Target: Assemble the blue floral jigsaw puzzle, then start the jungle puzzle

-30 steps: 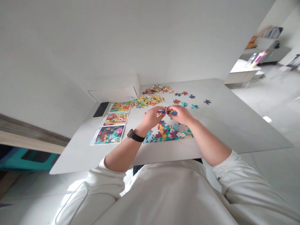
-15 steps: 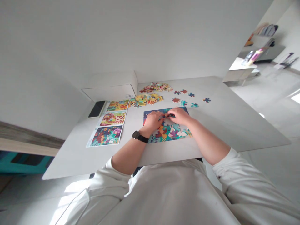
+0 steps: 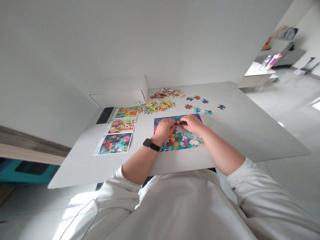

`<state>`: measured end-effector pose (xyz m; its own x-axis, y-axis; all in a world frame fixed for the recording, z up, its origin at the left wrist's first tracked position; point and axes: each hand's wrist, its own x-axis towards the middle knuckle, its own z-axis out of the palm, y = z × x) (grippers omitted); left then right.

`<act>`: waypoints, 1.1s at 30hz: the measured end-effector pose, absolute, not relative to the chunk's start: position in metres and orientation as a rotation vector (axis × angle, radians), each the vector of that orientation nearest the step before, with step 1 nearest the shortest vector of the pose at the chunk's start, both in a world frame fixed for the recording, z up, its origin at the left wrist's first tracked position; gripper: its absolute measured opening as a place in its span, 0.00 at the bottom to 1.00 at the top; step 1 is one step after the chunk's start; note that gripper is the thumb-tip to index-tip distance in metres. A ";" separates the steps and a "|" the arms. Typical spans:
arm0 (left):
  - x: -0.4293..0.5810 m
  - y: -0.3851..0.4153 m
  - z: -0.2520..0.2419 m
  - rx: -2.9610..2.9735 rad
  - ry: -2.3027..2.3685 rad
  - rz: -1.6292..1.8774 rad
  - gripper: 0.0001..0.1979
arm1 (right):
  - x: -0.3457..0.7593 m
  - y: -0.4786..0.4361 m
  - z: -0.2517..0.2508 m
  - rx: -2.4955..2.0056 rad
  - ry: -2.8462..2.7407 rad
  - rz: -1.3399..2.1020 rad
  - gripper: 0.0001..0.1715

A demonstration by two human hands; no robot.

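Observation:
A partly joined jigsaw puzzle (image 3: 185,142) lies flat near the table's front edge, with rabbits, flowers and teal foliage along its lower part. A gap with a pale backing shows in its middle. My left hand (image 3: 165,128), wearing a black watch (image 3: 150,144), rests over the puzzle's left part with its fingers bent inward. From the right, my right hand (image 3: 192,123) meets it, its fingertips closed on a small dark puzzle piece (image 3: 178,123). Both hands' fingertips pinch this piece at the puzzle's upper middle, partly hiding it.
Beyond the puzzle lie several loose pieces (image 3: 196,109), a yellow pile of pieces (image 3: 160,106) and a red-toned pile (image 3: 168,93). Three picture sheets (image 3: 115,144) and a phone (image 3: 105,115) are at left. A white box (image 3: 120,99) stands against the wall.
The hands stay at the same spot, with only slight finger movement around the puzzle piece. The view has shifted a little.

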<state>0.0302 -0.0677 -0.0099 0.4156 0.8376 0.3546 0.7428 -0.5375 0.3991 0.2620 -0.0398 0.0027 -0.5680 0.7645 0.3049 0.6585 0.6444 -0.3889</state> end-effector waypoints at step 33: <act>0.032 -0.076 -0.006 2.568 1.373 0.674 0.17 | 0.255 -0.048 0.017 -1.250 -2.644 0.142 0.14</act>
